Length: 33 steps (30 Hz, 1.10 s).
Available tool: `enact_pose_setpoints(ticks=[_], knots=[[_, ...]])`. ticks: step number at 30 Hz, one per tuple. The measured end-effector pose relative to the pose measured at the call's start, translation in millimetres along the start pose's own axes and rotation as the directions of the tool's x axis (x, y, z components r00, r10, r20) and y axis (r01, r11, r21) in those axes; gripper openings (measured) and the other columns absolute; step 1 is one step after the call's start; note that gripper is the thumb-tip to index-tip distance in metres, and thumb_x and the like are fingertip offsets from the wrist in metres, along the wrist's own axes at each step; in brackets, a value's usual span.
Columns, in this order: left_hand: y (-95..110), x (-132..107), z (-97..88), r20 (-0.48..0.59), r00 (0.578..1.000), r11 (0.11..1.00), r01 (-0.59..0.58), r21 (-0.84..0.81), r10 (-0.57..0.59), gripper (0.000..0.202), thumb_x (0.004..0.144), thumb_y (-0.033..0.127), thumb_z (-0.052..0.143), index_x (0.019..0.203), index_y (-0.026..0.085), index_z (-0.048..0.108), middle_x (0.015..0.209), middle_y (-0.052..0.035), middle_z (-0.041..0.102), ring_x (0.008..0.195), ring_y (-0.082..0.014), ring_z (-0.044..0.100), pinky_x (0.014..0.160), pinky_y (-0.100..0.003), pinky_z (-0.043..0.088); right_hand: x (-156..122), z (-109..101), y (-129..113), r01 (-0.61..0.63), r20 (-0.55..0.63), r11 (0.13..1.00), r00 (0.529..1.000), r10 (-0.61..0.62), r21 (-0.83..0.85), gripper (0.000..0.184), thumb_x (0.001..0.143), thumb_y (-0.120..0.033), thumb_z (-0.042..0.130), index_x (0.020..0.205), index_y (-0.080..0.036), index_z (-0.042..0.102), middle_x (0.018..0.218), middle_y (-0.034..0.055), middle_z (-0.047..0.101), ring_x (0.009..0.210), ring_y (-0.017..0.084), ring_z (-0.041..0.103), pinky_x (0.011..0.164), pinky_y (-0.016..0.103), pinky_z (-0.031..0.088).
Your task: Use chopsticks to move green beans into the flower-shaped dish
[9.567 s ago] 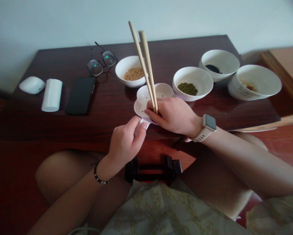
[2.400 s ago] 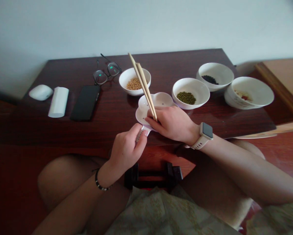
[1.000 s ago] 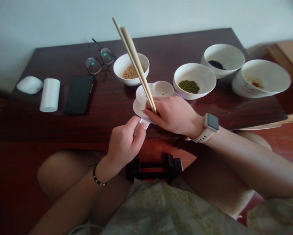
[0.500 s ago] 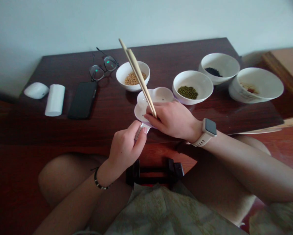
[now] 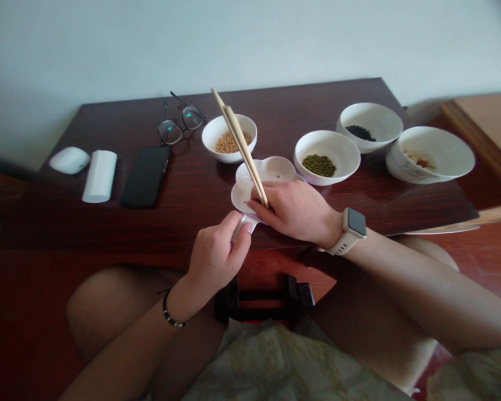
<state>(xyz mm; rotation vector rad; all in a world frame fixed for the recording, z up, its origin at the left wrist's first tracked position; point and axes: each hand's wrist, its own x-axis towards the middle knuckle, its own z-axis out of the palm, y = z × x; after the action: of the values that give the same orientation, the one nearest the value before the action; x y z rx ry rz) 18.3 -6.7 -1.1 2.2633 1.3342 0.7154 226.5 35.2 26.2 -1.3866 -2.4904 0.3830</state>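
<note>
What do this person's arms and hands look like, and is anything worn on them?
Both forearms are bare: no sleeves or gloves. The left hand has a thin black bracelet with small beads at the wrist; the right hand has a square-faced smartwatch on a pale strap.

Head-worn view, aimed forward and down from right above the lap, pretty close over the left hand point(image 5: 214, 259) and right hand point(image 5: 294, 211), dark reddish-brown wooden tabletop point(image 5: 317, 103) across the middle, pale plain wall point(image 5: 250, 44) up top.
</note>
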Motion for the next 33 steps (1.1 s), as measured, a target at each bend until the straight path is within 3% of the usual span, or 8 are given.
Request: enact_pose_setpoints(ticks=[33], knots=[[-1.6,-0.3,0.0,0.002,1.000,1.000,0.001,0.013,-0.001,0.026,0.107,0.030,0.048,0.083,0.021,0.052,0.062,0.0038,0.055,0.051,-0.0123,0.051,0.054,-0.028,0.030,0.0,-0.9,-0.7,-0.007,0.001,1.000,1.000,0.007,0.000,0.041,0.112,-0.042,0.040,0.099,-0.017,0.070,0.095,0.0067,0.073,0.073,0.017,0.055,0.066,0.035,0.024]])
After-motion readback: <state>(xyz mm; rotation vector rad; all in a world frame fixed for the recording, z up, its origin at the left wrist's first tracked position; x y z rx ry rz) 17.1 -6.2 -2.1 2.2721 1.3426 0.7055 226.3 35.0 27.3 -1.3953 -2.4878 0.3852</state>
